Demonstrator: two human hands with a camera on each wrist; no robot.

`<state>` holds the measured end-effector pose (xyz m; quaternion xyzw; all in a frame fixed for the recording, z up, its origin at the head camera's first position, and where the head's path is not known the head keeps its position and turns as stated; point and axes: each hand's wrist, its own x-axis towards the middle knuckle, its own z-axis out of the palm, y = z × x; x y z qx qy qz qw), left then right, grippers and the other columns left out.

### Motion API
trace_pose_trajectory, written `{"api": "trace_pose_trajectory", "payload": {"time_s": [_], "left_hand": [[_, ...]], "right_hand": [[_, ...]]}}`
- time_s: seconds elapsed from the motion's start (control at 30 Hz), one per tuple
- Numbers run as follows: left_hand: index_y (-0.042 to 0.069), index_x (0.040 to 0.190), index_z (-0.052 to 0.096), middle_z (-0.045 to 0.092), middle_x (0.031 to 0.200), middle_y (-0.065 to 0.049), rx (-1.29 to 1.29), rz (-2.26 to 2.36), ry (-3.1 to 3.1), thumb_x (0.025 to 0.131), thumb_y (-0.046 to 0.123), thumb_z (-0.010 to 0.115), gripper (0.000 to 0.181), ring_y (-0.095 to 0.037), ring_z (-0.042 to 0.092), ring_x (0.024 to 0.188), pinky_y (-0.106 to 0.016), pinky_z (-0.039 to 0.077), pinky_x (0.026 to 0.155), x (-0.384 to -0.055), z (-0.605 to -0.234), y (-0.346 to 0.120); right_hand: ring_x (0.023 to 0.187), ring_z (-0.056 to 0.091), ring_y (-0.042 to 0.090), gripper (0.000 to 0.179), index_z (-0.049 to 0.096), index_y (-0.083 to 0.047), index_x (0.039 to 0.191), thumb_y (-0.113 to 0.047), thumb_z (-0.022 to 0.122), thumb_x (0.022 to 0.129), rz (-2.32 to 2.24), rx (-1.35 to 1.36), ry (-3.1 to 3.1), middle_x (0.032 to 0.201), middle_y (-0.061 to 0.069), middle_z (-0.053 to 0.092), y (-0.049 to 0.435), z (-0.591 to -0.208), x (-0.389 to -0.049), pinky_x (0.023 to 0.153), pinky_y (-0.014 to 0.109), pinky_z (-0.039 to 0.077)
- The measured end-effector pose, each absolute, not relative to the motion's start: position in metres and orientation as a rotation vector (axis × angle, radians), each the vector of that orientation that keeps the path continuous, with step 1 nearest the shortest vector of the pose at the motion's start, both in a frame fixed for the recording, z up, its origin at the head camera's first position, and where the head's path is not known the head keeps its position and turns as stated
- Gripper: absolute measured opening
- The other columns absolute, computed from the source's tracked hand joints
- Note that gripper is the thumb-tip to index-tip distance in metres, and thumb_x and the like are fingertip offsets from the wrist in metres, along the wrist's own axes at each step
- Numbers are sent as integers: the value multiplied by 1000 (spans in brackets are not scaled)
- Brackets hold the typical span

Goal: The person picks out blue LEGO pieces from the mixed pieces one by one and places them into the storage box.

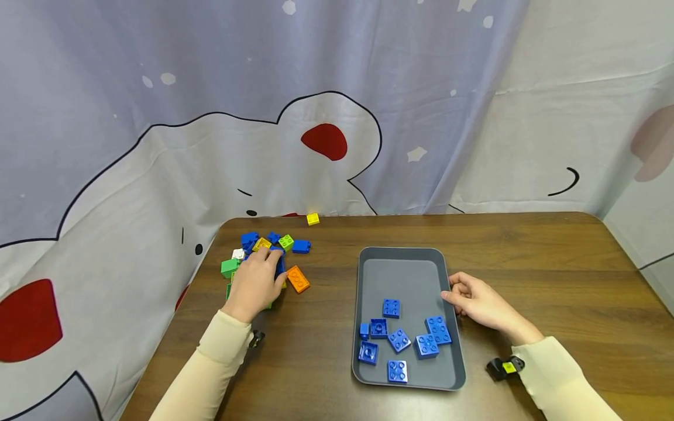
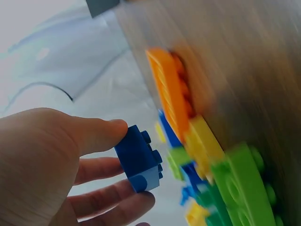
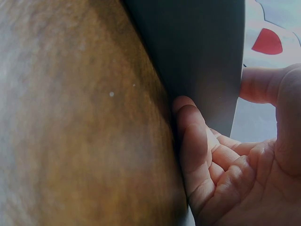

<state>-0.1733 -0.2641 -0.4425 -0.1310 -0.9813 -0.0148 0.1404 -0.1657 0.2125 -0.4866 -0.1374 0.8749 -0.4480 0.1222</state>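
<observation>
Over pile (image 1: 262, 245) at table (image 1: 558, 257) left, I see left hand (image 1: 254, 284), fingers pinching blue brick (image 2: 136, 155); right hand (image 1: 480, 303) grips tray (image 1: 402, 278) side, thumb over rim. Step in hand looks like picking from pile; next move calls, I judge, for clean lift, neighbours undisturbed. Counted: eight blue bricks (image 1: 391, 308) in tray, one orange brick (image 1: 298, 279) beside pile, one yellow brick (image 1: 313, 218) at far edge; pile, part-hidden, I cannot count

Downward head view; wrist close-ups
</observation>
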Motion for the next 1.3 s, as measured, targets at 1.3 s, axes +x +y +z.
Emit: {"api": "trace_pose_trajectory", "payload": {"time_s": [1.3], "left_hand": [[16,137,61,61,127,-3,-1109,-154,-2661,94,39,76,51,-16,66,100,-33,59,92,-95,-411,-101]], "right_hand": [[61,53,9,43,53,9,128,-23,66,101,-1321,-407,2541,72,2,58,212,-484,-165,57,25,45]]}}
